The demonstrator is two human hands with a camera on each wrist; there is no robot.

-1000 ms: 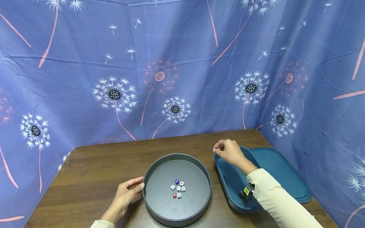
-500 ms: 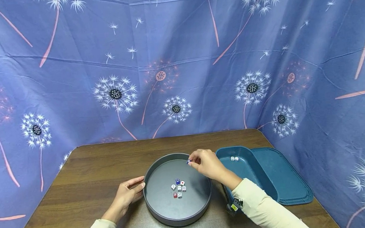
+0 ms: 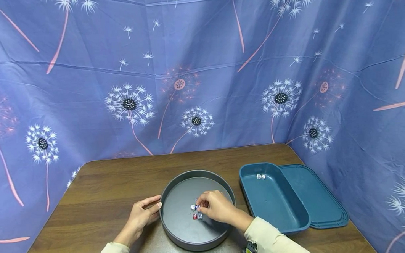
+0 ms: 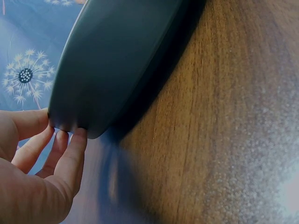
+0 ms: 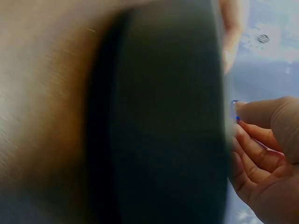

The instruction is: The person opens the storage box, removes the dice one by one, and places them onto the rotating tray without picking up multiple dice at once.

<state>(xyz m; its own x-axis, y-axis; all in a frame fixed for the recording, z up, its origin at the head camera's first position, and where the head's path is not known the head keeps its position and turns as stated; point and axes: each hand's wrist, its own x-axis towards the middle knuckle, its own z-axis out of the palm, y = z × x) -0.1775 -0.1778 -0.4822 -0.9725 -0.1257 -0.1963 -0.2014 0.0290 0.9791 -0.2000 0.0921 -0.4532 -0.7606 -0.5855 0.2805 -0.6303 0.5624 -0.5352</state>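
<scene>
In the head view, a round dark grey pan sits on the table. My left hand rests its nearly straight fingers against the pan's left outer wall; the left wrist view shows the fingertips touching that wall. Over the pan's middle, my right hand pinches a blue die between thumb and fingers. Close to it in the pan are a white die, a red die and another white die. The right hand hides the other dice there.
Right of the pan stands a blue rectangular container with two white dice near its far end. A flat blue lid lies beside it. The wooden table meets a blue dandelion-print cloth behind and at the sides.
My right hand has carried the blue die left from above the blue container, across the pan's rim, down to the dice in the pan's middle. The left hand has stayed at the pan's wall.
</scene>
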